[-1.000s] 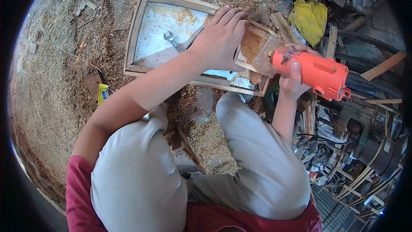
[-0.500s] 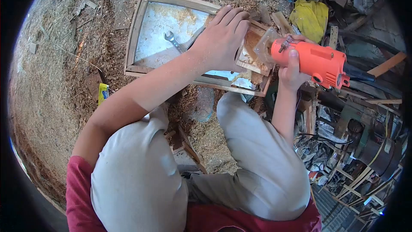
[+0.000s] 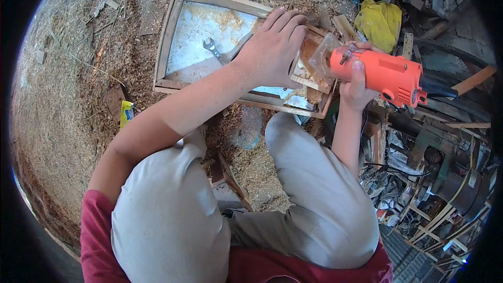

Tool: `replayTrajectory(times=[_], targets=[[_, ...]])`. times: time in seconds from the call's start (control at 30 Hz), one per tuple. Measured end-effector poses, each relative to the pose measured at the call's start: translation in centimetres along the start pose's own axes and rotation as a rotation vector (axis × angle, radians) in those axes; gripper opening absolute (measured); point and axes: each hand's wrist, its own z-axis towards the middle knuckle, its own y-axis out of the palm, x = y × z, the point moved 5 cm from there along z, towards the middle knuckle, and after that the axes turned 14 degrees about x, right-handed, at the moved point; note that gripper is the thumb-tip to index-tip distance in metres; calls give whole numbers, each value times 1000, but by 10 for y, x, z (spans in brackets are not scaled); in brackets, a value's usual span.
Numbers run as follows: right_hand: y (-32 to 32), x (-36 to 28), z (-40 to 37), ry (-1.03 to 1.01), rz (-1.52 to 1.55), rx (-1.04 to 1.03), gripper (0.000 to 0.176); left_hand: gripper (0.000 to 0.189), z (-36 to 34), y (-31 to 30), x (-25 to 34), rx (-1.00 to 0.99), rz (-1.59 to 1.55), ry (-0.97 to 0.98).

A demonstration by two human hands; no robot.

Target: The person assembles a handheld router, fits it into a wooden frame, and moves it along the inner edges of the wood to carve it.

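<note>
My right hand (image 3: pixel 356 86) is wrapped round an orange power tool (image 3: pixel 380 72), its thumb on the body. The tool's clear base plate (image 3: pixel 325 58) is at a small wooden piece (image 3: pixel 310 76) at the right end of a wood-framed tray (image 3: pixel 165 34). My left hand (image 3: pixel 271 50) presses down on the wooden piece from the left, fingers together and pointing up and right; its fingertips curl over the far side. A wrench (image 3: pixel 210 46) lies inside the tray, left of my left hand.
Sawdust and shavings cover the ground (image 3: pixel 78 89). A yellow cloth (image 3: pixel 378 23) lies beyond the tool. Wood scraps and a green machine (image 3: pixel 432 144) stand at the right. A yellow packet (image 3: pixel 126 113) is at the left, and a black cable (image 3: pixel 440 91) leaves the tool.
The tray and wrench appear very slightly farther right. Both hands keep nearly the same places, and the tool is still in my right hand.
</note>
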Motion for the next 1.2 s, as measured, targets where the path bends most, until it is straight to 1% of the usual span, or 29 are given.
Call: replayTrajectory(times=[0.17,0.27,0.33,0.43,0.53,0.63,1.03,1.13,1.2], targets=[[4,-8,-3,-22,-28,20,70,102,0,0,0,13,-11,3],[4,-8,-3,-22,-44,24,66,103,0,1,-1,-45,31,-12],[4,-6,-2,-1,-45,19,63,103,0,1,0,-47,29,-8],[5,-6,-1,-7,24,3,52,102,0,1,-1,-30,2,-5],[6,-8,-1,-16,-7,47,52,102,-1,0,-2,-17,-14,-6],[3,-6,0,39,-8,29,54,103,0,1,-1,-8,-11,-4],[-3,-2,1,-17,-42,22,61,105,1,-2,0,20,-34,-4],[-4,-4,0,17,-42,36,62,105,0,-2,0,15,-16,3],[-7,-2,0,1,-52,22,62,106,1,-2,0,11,-11,6]])
